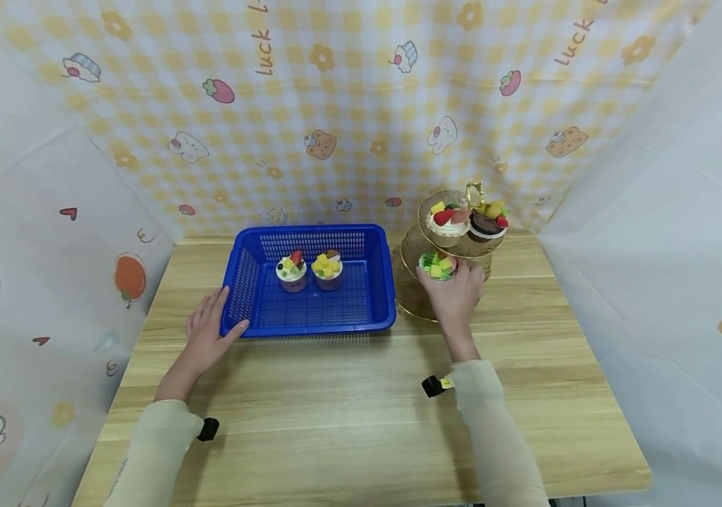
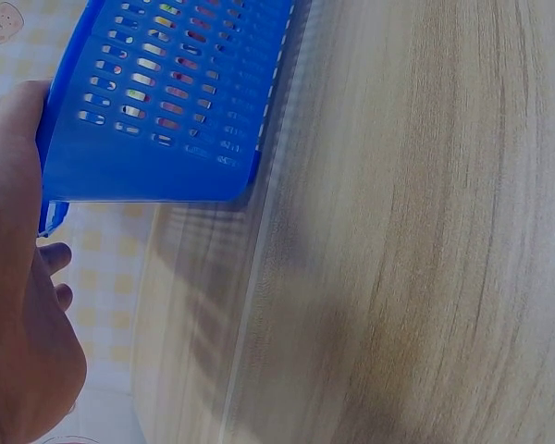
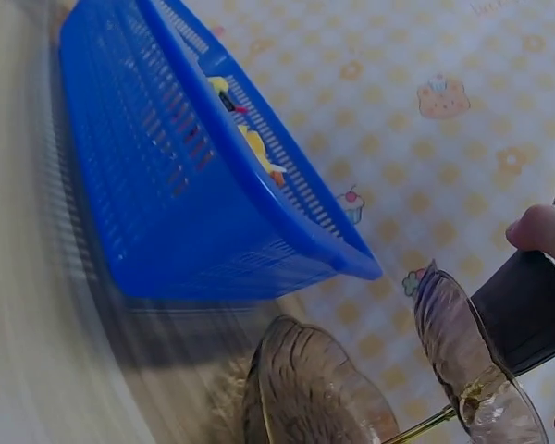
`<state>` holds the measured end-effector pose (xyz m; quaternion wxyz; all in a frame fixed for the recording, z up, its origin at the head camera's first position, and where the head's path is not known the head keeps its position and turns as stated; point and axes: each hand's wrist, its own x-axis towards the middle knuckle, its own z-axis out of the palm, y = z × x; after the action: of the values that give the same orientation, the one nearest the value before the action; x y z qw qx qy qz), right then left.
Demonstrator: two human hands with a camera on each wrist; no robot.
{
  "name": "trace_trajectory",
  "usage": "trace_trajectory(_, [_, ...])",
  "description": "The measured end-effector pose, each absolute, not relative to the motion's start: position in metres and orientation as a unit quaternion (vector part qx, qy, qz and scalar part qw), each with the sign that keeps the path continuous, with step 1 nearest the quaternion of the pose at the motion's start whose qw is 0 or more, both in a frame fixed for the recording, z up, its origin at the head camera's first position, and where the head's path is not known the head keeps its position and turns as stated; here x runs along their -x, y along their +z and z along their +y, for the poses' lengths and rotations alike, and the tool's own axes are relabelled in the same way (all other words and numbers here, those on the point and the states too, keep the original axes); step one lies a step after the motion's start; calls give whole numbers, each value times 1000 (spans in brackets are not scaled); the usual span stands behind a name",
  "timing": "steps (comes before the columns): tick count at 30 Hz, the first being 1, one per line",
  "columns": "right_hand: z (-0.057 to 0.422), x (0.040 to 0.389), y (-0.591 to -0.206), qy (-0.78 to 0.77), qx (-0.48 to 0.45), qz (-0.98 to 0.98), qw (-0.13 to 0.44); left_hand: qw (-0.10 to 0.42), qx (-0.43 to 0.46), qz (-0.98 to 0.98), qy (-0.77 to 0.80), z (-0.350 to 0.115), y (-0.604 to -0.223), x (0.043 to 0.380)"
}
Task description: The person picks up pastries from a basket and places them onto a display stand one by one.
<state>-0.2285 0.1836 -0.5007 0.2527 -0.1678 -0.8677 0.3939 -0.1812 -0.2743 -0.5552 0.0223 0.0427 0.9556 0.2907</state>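
Behind the blue basket (image 1: pixel 310 328), a cloth (image 1: pixel 348 105) with yellow checks and little bears. Under the basket, a wooden table (image 1: pixel 336 422). Inside the basket, two cupcakes: a strawberry cupcake (image 1: pixel 291 273) and, just beside it, a yellow cupcake (image 1: pixel 328 271). Right of the basket, a see-through stand (image 1: pixel 413 303) with gold edges. Higher than the basket, on the top plate (image 1: pixel 456 248), a cream cupcake (image 1: pixel 446 222) and a dark cupcake (image 1: pixel 486 225). Also right of the basket, at the middle plate (image 1: pixel 409 246), a green and yellow cupcake (image 1: pixel 435 267), pinched by its cup in the right hand (image 1: pixel 458 292). Hard to tell: resting on that plate or just over it. At the basket's front left corner, the left hand (image 1: pixel 207 331), fingers spread and loose, thumb on the rim.

To do this well, hold the cup softly by its sides, with no squashing of the fruit. Keep it straight up. Go slowly under the top plate, to avoid a bump. Watch the middle plate's edge too. Press lightly on the basket, to stop sliding without tipping.
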Motion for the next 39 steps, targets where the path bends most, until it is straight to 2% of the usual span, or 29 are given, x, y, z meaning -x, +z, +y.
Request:
trace_trajectory(16, [173, 256, -506, 333, 204, -872, 296, 25, -41, 954, 295, -273, -554, 181])
trace_trajectory(28, [168, 263, -508, 290, 207, -886, 298, 23, -40, 956, 290, -272, -556, 182])
trace_trajectory(39, [165, 261, -512, 280, 199, -900, 269, 26, -37, 956, 289, -272, -555, 180])
